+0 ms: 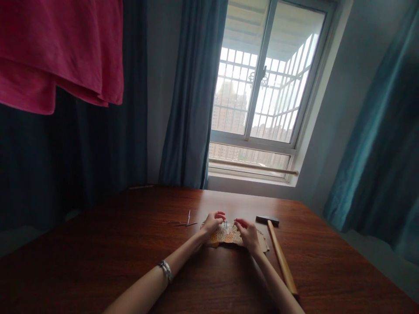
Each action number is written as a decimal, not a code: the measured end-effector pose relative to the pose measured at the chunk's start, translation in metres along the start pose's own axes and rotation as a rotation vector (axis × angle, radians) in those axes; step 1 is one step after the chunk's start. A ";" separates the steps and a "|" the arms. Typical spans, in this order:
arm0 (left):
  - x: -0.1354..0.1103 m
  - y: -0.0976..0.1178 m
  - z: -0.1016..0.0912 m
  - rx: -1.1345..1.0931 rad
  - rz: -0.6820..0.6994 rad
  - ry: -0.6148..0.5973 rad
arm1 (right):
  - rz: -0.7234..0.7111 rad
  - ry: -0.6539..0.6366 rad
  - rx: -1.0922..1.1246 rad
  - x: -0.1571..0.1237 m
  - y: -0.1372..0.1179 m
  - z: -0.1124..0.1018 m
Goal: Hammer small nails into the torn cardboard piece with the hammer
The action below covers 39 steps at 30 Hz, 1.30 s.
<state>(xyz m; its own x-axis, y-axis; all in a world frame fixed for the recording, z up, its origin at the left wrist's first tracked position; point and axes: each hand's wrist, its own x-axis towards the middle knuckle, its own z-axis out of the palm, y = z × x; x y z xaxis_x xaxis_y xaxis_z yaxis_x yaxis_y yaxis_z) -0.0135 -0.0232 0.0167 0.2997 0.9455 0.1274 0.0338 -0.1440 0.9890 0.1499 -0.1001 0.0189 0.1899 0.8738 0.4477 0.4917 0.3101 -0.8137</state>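
Nearest, at the bottom of the frame, two bare forearms reach inward over a brown wooden table [98,261]; a silvery bracelet [166,271] circles the left wrist. Right of the right forearm lies a hammer [280,253], its pale wooden handle slanting up to a dark head.

In the lower middle, a spotted tan-and-orange piece [225,239] with an uneven front edge lies on the table between the hands. The right hand [248,233] is over its right part, thumb and forefinger pinched together on a thin dark nail [235,222]. The left hand [213,221] is at its left part, fingers loosely curled; whether they grip anything, I cannot tell. Slim upright nails [225,225] stand just beside its fingertips. Left of that hand, a few loose nails [189,218] lie on the wood.

Farther back, a pink cloth [65,52] hangs at upper left, with blue curtains [193,109] behind it and at the right edge. A window [258,83] fills the upper middle, with bars and tall buildings [229,109] outside.
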 end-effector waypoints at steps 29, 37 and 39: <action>0.009 -0.017 0.006 0.204 0.066 -0.074 | -0.128 -0.064 -0.209 0.009 0.015 0.027; 0.002 -0.016 0.007 0.199 0.135 -0.066 | -0.166 -0.090 -0.303 0.003 0.003 0.023; 0.000 -0.016 0.007 0.204 0.156 -0.076 | -0.154 -0.094 -0.318 0.002 0.002 0.023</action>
<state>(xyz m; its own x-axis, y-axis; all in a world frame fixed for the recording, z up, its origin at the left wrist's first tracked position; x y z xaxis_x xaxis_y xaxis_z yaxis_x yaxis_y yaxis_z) -0.0073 -0.0226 -0.0001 0.3870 0.8837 0.2632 0.1707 -0.3492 0.9214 0.1322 -0.0891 0.0095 0.0216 0.8610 0.5082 0.7508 0.3217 -0.5769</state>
